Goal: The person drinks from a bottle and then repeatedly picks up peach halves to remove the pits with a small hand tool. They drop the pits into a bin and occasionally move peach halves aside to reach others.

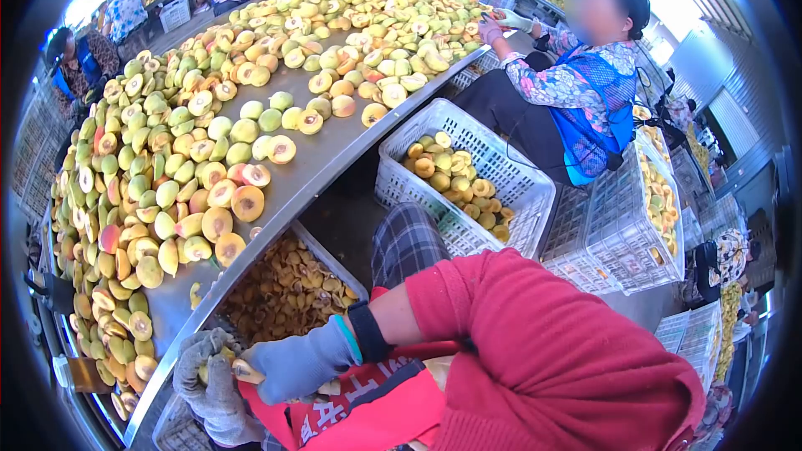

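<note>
My left hand (209, 392), in a grey knit glove, is closed around a yellow-green peach piece (205, 370) at the bottom left. Right up against it is my right hand (305, 361), in a blue-grey glove with a teal cuff. Its fingers are closed at a small tan, pointed piece (246, 371) between the two hands; I cannot make out what that is. Both hands are over my lap, by the edge of a metal table (334, 146). Many halved peaches (167, 192) lie heaped on the table, some with the pit side up.
Below the table edge, a crate (330, 259) holds brownish scraps. A white crate (522, 192) with peach halves stands ahead of my knee. To the right are stacked crates (601, 242). A co-worker (568, 83) in a blue vest sits farther along the table; other people work behind.
</note>
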{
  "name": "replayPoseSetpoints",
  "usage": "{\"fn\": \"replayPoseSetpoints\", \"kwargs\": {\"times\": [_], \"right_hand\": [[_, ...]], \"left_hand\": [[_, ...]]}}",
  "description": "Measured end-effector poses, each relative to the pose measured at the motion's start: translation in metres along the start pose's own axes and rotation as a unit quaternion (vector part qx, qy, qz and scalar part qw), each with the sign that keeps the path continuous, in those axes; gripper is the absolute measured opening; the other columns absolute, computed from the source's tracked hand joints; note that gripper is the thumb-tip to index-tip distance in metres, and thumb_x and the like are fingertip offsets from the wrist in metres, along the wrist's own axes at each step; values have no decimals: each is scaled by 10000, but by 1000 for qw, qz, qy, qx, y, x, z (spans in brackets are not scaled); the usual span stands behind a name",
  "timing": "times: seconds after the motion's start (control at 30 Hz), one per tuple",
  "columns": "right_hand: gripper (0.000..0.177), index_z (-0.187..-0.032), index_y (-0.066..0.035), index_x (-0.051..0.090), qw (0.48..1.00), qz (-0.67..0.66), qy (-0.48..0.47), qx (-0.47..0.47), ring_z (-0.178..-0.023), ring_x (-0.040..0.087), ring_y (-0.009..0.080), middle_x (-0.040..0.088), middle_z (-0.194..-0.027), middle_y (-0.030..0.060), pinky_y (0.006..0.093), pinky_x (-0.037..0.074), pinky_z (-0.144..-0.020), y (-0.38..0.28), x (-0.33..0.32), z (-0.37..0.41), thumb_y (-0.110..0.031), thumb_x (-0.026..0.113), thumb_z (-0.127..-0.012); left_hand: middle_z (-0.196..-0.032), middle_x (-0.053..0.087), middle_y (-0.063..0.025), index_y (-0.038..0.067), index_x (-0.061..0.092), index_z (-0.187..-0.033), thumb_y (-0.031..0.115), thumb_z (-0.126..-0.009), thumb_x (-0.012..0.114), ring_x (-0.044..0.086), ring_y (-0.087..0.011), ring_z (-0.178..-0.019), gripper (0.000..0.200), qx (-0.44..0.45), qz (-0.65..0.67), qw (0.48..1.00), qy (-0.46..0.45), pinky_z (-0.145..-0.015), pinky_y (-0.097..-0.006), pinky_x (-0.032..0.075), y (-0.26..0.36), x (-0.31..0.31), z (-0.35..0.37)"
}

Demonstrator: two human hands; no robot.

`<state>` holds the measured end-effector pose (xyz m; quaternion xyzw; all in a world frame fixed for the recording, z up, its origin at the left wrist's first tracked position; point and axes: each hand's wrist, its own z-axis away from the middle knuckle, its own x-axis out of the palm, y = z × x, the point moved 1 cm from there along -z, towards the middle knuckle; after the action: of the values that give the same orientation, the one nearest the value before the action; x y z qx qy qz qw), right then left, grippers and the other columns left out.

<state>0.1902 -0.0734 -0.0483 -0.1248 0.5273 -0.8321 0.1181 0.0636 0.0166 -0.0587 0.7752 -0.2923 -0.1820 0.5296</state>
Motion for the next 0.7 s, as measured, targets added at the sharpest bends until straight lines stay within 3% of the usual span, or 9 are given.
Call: {"fn": "replayPoseSetpoints", "kwargs": {"times": [0.13,0.23,0.33,0.43,0.47,0.57,0.63,0.7], "right_hand": [[282,-1015,-3,446,977,175,100,-65,-593,639,253,594,-790,166,355,501,-481,21,2,-24,-115,499,-762],[299,-1046,-17,445,978,164,114,-55,-607,646,267,601,-798,176,364,503,-496,27,3,-22,-117,504,-770],[299,-1049,-24,454,997,33,47,54,-612,647,267,610,-809,180,365,505,-512,2,2,-2,-128,520,-776],[299,-1043,-15,457,1000,-9,12,11,-617,648,268,616,-810,183,363,507,-523,-1,1,-4,-132,529,-778],[292,-1032,-9,458,999,35,35,-1,-615,647,268,614,-800,180,362,507,-522,-4,0,-1,-132,530,-777],[272,-1000,6,464,981,159,99,-49,-614,646,267,610,-771,172,363,511,-529,-2,0,-4,-136,532,-777],[259,-979,12,472,960,227,133,-95,-620,647,266,606,-754,167,364,518,-546,21,0,-23,-147,531,-783],[230,-929,43,533,979,163,121,-24,-596,653,274,624,-755,187,351,523,-514,24,2,-18,-118,547,-765]], "left_hand": [[-850,609,-128,-18,616,-859,19,-783,570,579,-178,-722,96,-101,-119,986,-62,-668,-297,486,13,-5,-14],[-867,613,-130,-27,611,-875,24,-802,564,577,-171,-728,99,-234,-48,970,-36,-674,-291,484,10,-1,-11],[-876,615,-127,-30,608,-894,23,-819,559,571,-158,-726,104,-157,18,987,4,-668,-271,477,-5,2,-3],[-883,613,-126,-25,606,-910,23,-828,557,565,-155,-722,107,-16,-81,996,14,-654,-260,474,3,6,-2],[-851,615,-112,-26,611,-889,27,-825,558,556,-141,-712,99,5,-99,994,35,-635,-236,459,6,10,-2],[-810,621,-99,-27,620,-874,50,-816,564,559,-140,-715,111,-180,-88,980,-6,-657,-239,458,14,2,-14],[-794,627,-96,-29,625,-868,61,-805,568,568,-143,-722,124,-221,-36,975,-14,-676,-248,461,12,3,-13],[-792,634,-97,-32,627,-867,70,-796,571,577,-149,-731,136,-246,1,969,-36,-693,-262,466,9,3,-14]]}}
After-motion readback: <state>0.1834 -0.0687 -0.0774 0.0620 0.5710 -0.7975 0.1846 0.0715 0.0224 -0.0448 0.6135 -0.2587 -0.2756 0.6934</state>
